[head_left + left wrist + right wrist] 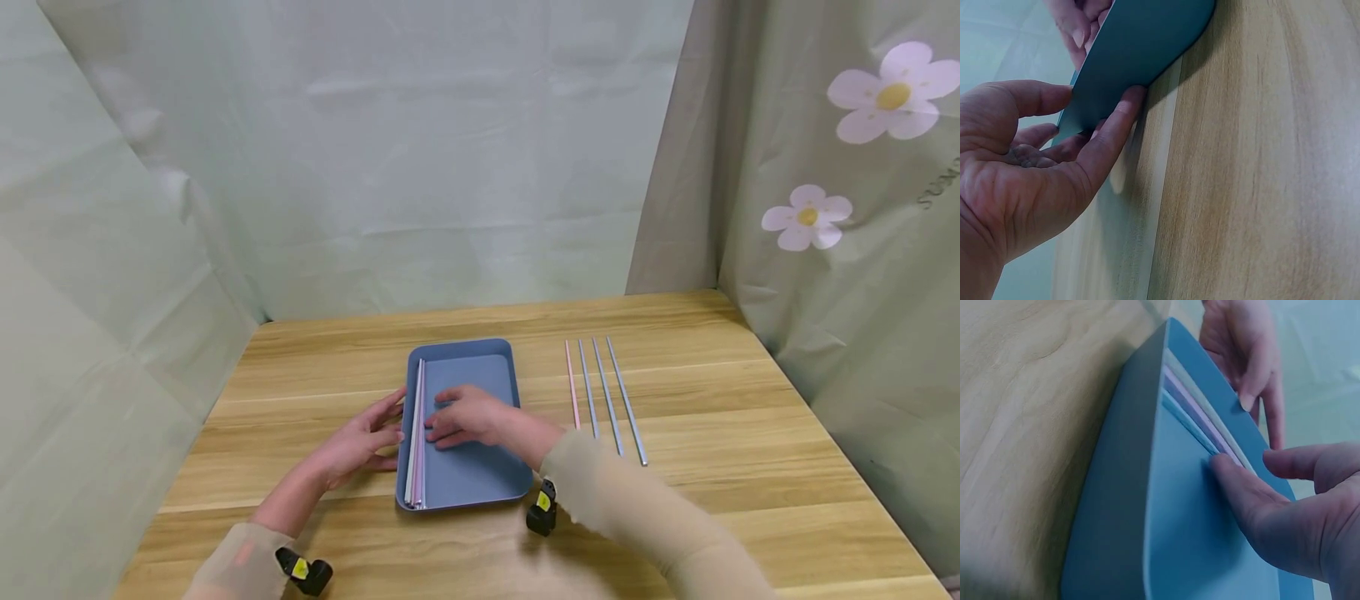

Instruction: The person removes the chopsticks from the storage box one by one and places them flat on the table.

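A shallow blue-grey tray (483, 487) lies on the wooden table, with several thin straight rods (415, 450) in white, pinkish-purple and blue lying lengthwise along its left wall. My left hand (367, 437) is at the tray's outer left side, fingers spread and fairly straight. In the left wrist view, fingertips (1134, 97) of that hand rest against the wall near the table. My right hand (472, 417) reaches into the tray from the right. The right wrist view shows a fingertip (1225, 464) touching the rods at their inner edge, thumb and fingers apart.
To the right of the tray, one pink rod (572, 383) and several blue rods (609, 396) lie side by side on the table (712, 400). Pale curtains (450, 167) stand behind the table and along its sides.
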